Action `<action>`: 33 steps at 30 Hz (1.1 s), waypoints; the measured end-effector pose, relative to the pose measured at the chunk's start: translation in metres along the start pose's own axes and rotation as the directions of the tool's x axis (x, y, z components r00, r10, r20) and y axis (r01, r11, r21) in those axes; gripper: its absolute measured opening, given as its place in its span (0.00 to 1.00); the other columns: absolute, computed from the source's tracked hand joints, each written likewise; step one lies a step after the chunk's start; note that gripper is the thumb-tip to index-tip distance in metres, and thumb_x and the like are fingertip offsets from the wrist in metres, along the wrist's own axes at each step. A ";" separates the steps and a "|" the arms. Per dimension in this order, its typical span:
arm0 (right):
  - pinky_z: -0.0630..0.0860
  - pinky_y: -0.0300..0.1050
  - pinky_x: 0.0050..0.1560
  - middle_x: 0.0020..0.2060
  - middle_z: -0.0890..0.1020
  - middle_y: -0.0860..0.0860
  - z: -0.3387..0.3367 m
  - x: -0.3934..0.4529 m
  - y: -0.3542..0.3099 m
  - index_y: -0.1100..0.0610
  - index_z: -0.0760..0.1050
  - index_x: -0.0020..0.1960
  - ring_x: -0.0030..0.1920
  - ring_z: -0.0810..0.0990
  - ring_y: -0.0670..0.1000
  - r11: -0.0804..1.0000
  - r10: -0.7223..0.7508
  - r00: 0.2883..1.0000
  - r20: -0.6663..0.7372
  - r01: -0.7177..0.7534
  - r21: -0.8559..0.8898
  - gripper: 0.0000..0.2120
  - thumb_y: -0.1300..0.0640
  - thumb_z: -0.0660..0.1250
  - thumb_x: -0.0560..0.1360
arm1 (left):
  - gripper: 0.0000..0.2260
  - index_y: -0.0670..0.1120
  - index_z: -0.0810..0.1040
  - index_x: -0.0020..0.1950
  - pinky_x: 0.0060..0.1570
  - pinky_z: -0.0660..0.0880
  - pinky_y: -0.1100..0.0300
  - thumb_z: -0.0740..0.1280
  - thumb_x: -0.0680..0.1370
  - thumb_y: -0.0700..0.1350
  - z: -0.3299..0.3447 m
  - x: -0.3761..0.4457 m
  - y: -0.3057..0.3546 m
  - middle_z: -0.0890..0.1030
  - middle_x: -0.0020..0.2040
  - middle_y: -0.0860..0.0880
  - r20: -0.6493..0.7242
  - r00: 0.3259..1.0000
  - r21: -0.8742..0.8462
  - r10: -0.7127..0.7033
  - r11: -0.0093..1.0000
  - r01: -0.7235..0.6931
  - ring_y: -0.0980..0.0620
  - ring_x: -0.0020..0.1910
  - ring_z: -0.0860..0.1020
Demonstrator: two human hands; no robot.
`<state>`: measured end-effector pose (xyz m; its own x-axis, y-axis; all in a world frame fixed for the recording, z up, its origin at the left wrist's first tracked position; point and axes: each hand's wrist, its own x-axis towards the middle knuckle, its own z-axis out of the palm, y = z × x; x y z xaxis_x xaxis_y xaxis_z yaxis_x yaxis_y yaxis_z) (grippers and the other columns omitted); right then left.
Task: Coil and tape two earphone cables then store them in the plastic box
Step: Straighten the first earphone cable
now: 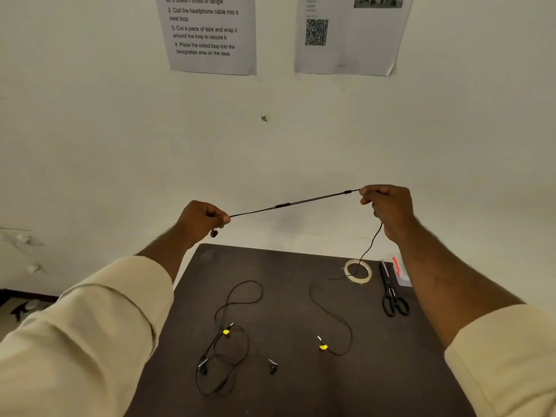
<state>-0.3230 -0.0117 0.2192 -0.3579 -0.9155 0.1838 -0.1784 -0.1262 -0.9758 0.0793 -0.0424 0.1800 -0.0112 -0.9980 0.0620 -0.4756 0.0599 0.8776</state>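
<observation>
At the left, one end of the first earphone cable (288,203) is being pinched between the curled fingers of the left hand (202,218), an earbud (214,233) hanging just under it, while the second earphone cable (228,335) is lying loose on the table (391,371) below. The cable's long axis is being stretched taut, rising rightward to the right hand (388,206), where it is being gripped in closed fingers. From there the slack is being trailed down, seemingly across the tape roll (358,271), so coiling is probably to be started from the left end.
</observation>
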 end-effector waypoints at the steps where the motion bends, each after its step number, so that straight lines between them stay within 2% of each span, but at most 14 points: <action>1: 0.65 0.36 0.36 0.32 0.81 0.54 0.002 0.000 0.000 0.63 0.83 0.47 0.24 0.74 0.38 1.000 -0.004 1.000 -0.009 0.004 0.003 0.05 0.64 0.69 0.74 | 0.03 0.40 0.84 0.42 0.46 0.77 0.51 0.75 0.73 0.39 0.002 -0.001 0.001 0.82 0.35 0.44 0.002 1.000 0.012 0.003 1.000 -0.003 0.50 0.33 0.78; 3: 0.65 0.36 0.35 0.32 0.82 0.53 0.004 -0.001 0.000 0.62 0.83 0.47 0.24 0.74 0.38 1.000 -0.013 1.000 -0.001 0.012 -0.006 0.05 0.63 0.69 0.74 | 0.02 0.42 0.84 0.40 0.48 0.76 0.55 0.75 0.72 0.39 0.007 -0.003 0.002 0.83 0.36 0.45 0.021 1.000 0.057 0.005 0.998 -0.007 0.49 0.37 0.80; 6: 0.67 0.35 0.37 0.30 0.82 0.49 0.008 -0.005 -0.001 0.53 0.83 0.40 0.27 0.76 0.38 0.998 -0.045 0.997 0.070 0.048 -0.050 0.06 0.62 0.70 0.74 | 0.02 0.42 0.85 0.39 0.44 0.75 0.62 0.76 0.71 0.38 0.018 -0.008 0.000 0.85 0.39 0.43 0.132 0.990 0.173 -0.052 0.984 0.029 0.51 0.40 0.81; 9: 0.73 0.35 0.45 0.30 0.83 0.49 0.017 -0.013 0.000 0.50 0.82 0.38 0.34 0.81 0.40 0.987 -0.079 0.981 0.175 0.102 -0.126 0.09 0.62 0.71 0.73 | 0.05 0.36 0.85 0.45 0.47 0.78 0.59 0.75 0.71 0.36 0.031 -0.018 -0.008 0.85 0.45 0.39 0.280 0.946 0.327 -0.164 0.943 0.066 0.52 0.39 0.81; 11: 0.75 0.35 0.47 0.32 0.84 0.50 0.024 -0.020 0.001 0.49 0.82 0.38 0.36 0.82 0.42 0.978 -0.093 0.965 0.244 0.134 -0.159 0.10 0.62 0.71 0.73 | 0.09 0.36 0.84 0.50 0.52 0.76 0.57 0.75 0.72 0.38 0.042 -0.025 -0.010 0.84 0.51 0.39 0.331 0.918 0.436 -0.219 0.898 0.058 0.48 0.48 0.81; 13: 0.76 0.33 0.45 0.31 0.84 0.48 0.033 -0.028 0.005 0.48 0.82 0.37 0.36 0.82 0.41 0.969 -0.091 0.949 0.303 0.155 -0.193 0.10 0.62 0.71 0.73 | 0.12 0.36 0.83 0.54 0.58 0.73 0.56 0.74 0.73 0.40 0.058 -0.031 0.002 0.83 0.55 0.40 0.294 0.939 0.368 -0.177 0.928 0.059 0.46 0.57 0.80; 15: 0.74 0.29 0.42 0.31 0.84 0.45 0.044 -0.036 0.010 0.50 0.83 0.37 0.36 0.82 0.39 0.952 -0.068 0.928 0.367 0.170 -0.254 0.09 0.61 0.71 0.73 | 0.14 0.39 0.82 0.59 0.56 0.72 0.59 0.73 0.75 0.43 0.080 -0.034 0.027 0.82 0.59 0.43 0.254 0.964 0.140 -0.084 0.989 0.050 0.49 0.60 0.78; 18: 0.71 0.29 0.41 0.31 0.83 0.43 0.059 -0.052 0.019 0.57 0.85 0.40 0.38 0.80 0.37 0.905 -0.049 0.883 0.467 0.236 -0.353 0.06 0.58 0.70 0.74 | 0.16 0.43 0.80 0.62 0.55 0.68 0.59 0.68 0.78 0.50 0.113 -0.039 0.066 0.80 0.63 0.48 0.333 0.943 -0.092 -0.023 0.994 0.057 0.54 0.62 0.75; 20: 0.74 0.33 0.43 0.33 0.84 0.46 0.064 -0.060 0.022 0.58 0.85 0.41 0.38 0.81 0.41 0.896 -0.058 0.865 0.499 0.266 -0.356 0.07 0.58 0.70 0.74 | 0.14 0.41 0.82 0.59 0.60 0.69 0.59 0.67 0.79 0.49 0.127 -0.046 0.075 0.82 0.60 0.46 0.377 0.926 -0.112 0.000 0.993 0.046 0.52 0.60 0.77; 22: 0.76 0.34 0.42 0.33 0.84 0.47 0.062 -0.065 0.023 0.57 0.85 0.41 0.37 0.82 0.42 0.902 -0.071 0.853 0.517 0.276 -0.333 0.07 0.58 0.70 0.73 | 0.13 0.38 0.83 0.54 0.62 0.73 0.59 0.67 0.79 0.47 0.136 -0.052 0.072 0.84 0.51 0.43 0.394 0.919 -0.182 0.031 0.982 0.045 0.52 0.53 0.81; 24: 0.74 0.32 0.40 0.32 0.84 0.46 0.058 -0.065 0.024 0.56 0.85 0.41 0.36 0.81 0.41 0.904 -0.069 0.846 0.529 0.278 -0.326 0.06 0.55 0.71 0.74 | 0.11 0.39 0.84 0.49 0.59 0.77 0.58 0.70 0.77 0.47 0.140 -0.054 0.068 0.85 0.44 0.43 0.359 0.933 -0.237 0.029 0.970 0.061 0.53 0.45 0.83; 27: 0.73 0.29 0.37 0.31 0.83 0.44 0.047 -0.061 0.026 0.53 0.85 0.42 0.35 0.80 0.39 0.901 -0.056 0.830 0.555 0.281 -0.329 0.03 0.55 0.73 0.72 | 0.10 0.42 0.85 0.45 0.52 0.76 0.61 0.74 0.73 0.49 0.145 -0.050 0.067 0.86 0.40 0.46 0.292 0.956 -0.169 0.019 0.985 0.032 0.54 0.44 0.84; 30: 0.69 0.29 0.31 0.29 0.83 0.45 0.023 -0.047 0.026 0.55 0.85 0.39 0.29 0.77 0.39 0.918 -0.047 0.862 0.505 0.237 -0.318 0.01 0.58 0.75 0.70 | 0.06 0.41 0.85 0.41 0.42 0.73 0.68 0.75 0.72 0.44 0.133 -0.045 0.064 0.85 0.34 0.51 0.204 0.979 -0.103 0.006 0.995 0.016 0.61 0.37 0.82; 33: 0.66 0.30 0.26 0.28 0.84 0.50 -0.014 -0.032 0.026 0.55 0.84 0.38 0.24 0.73 0.40 0.966 -0.016 0.884 0.467 0.135 -0.221 0.03 0.61 0.74 0.70 | 0.03 0.40 0.84 0.41 0.39 0.75 0.70 0.75 0.72 0.40 0.104 -0.044 0.050 0.85 0.35 0.51 0.111 0.994 -0.113 0.007 0.994 0.006 0.61 0.34 0.82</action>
<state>-0.3290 0.0200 0.1895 0.1150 -0.9857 0.1230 -0.4229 -0.1607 -0.8918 -0.0356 0.0026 0.1717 -0.1124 -0.9936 0.0148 -0.3730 0.0560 0.9261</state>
